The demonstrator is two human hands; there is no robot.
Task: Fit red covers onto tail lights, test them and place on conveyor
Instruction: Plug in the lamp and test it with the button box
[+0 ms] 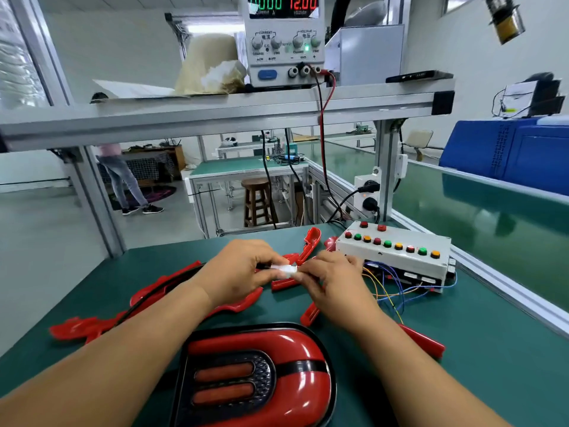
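A tail light (255,377) with its red cover fitted lies on the green mat close to me. Above it, my left hand (243,272) and my right hand (332,282) meet over a small white connector (284,269), each pinching one end of it. A black cable runs from under my left forearm toward the connector. Several loose red covers (92,326) lie scattered around my hands. The white test box (397,251) with coloured buttons and loose wires stands right of my right hand.
A power supply (283,41) reading 12.00 sits on the aluminium shelf (215,110) overhead. The green conveyor (480,217) runs along the right, behind an aluminium rail. A blue crate (508,155) stands beyond it. A person stands far off at the left.
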